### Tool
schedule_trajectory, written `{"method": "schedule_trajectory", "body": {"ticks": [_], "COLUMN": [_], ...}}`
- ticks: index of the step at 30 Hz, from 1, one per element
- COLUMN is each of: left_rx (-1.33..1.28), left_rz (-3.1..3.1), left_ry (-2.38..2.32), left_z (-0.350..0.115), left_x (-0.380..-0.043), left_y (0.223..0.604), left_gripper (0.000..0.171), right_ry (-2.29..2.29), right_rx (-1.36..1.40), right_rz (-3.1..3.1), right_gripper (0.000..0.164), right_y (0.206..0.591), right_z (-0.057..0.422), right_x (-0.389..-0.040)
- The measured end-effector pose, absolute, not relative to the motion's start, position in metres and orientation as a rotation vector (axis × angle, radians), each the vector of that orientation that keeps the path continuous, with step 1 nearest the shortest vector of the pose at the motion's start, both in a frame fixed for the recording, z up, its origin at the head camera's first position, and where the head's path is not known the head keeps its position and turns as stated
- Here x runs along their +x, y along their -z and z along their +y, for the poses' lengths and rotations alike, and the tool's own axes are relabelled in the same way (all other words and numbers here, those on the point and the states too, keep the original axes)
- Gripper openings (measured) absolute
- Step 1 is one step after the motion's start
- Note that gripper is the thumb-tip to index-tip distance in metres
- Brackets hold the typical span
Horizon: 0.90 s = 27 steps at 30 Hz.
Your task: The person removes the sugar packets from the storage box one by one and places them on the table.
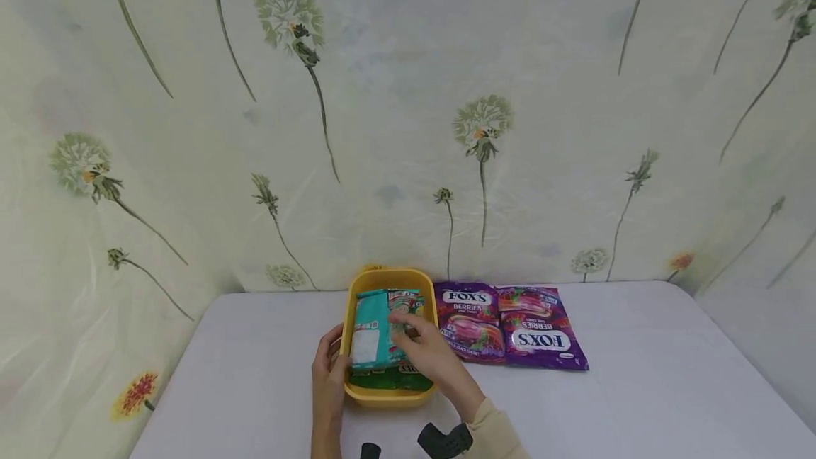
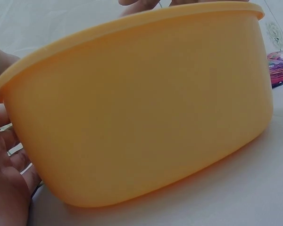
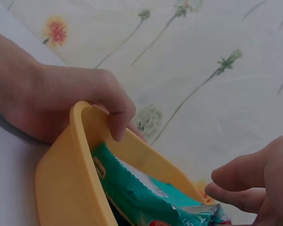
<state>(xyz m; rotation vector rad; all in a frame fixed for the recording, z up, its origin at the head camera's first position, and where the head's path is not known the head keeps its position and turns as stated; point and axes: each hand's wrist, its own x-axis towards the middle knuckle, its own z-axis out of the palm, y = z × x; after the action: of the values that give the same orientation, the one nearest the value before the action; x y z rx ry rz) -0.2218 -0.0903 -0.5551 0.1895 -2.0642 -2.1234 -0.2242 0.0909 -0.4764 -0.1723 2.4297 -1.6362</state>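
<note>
A dandelion-print sheet [image 1: 395, 126] backs a table [image 1: 268, 381] with a pale, smooth top, where a yellow tub [image 1: 389, 401] stands upright near the far edge. Just to its right lie two purple Fox's Berries bags, one [image 1: 468, 335] lettered upright, the other [image 1: 542, 335] upside down. Inside the tub, a teal packet [image 1: 372, 335] rests on top, part of a green packet [image 1: 389, 379] showing beneath its near end. A person's right hand [image 1: 427, 349], at the end of a cream sleeve [image 1: 497, 434], hangs over the teal packet with thumb and forefinger parted, gripping nothing that shows; whether any fingertip touches the wrapper cannot be told. The left hand [image 1: 329, 363] grips the tub's left side, thumb hooked over the rim, fingers outside. The teal packet looks light and soft, its glossy film likely slippery and apt to crumple; its contents are hidden, so their fragility is uncertain. The crimped end seam seems the surest place to pinch, while the stiff-looking tub should steady best by its rim.
</note>
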Motion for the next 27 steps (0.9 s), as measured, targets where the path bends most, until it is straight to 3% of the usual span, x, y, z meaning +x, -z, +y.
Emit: {"method": "schedule_trajectory", "body": {"ticks": [8, 18, 27], "left_rx": [0.202, 0.211, 0.196], "left_rz": [-2.057, -2.062, -2.062], "left_ry": [2.117, 2.106, 2.089], "left_z": [-0.090, -0.090, -0.089], "left_x": [-0.222, -0.222, -0.222], "left_y": [0.558, 0.557, 0.557], "left_gripper": [0.053, 0.052, 0.053], "right_ry": [1.558, 1.597, 1.673], "right_rx": [-0.385, -0.375, -0.384], "right_rz": [2.559, 2.469, 2.498], "right_gripper": [0.039, 0.048, 0.045], "right_y": [0.477, 0.487, 0.494], "right_z": [0.091, 0.092, 0.089], "right_x": [-0.220, -0.220, -0.221]}}
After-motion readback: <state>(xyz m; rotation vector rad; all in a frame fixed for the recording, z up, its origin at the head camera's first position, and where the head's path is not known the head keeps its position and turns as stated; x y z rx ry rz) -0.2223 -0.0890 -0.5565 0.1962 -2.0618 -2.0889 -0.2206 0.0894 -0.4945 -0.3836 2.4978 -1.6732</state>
